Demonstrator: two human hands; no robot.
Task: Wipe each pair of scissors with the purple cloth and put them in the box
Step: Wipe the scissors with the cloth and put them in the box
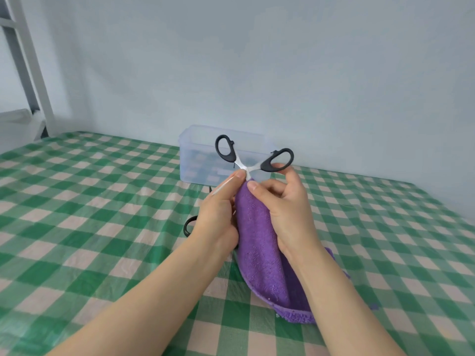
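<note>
Black-handled scissors (253,156) stand opened wide, handles up, in front of the clear plastic box (195,150). Their blades go down into the purple cloth (259,250), which hides them. My left hand (218,217) pinches the scissors near the pivot and holds the cloth's left side. My right hand (285,206) grips the cloth around a blade, with a fingertip touching the right handle. The cloth's lower end trails onto the table. A black handle of a second pair of scissors (189,226) peeks out behind my left wrist.
The table wears a green and cream checked cloth (102,227). The box stands at the back by a pale wall. A white metal frame (28,68) rises at the far left.
</note>
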